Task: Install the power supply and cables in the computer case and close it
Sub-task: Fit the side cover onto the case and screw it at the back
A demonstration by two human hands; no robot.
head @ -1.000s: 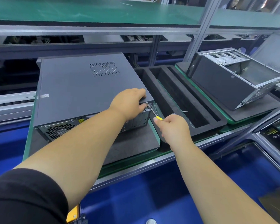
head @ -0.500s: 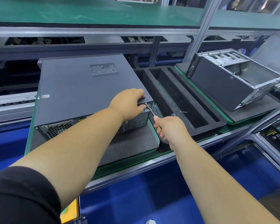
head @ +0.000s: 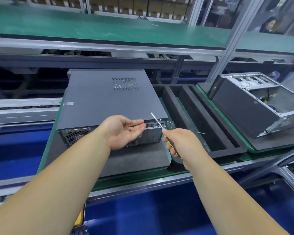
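Two hands at the closed computer case: left hand open, palm up; right hand gripping the screwdriver, likely for rear panel screws.

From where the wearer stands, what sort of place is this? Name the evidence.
Probably a computer assembly line: a closed computer case on a foam pad, an open chassis on the next pallet, and a screwdriver in the right hand.

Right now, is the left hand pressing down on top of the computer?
No, the left hand is open, palm up, in front of the closed computer case, while the right hand holds the screwdriver.
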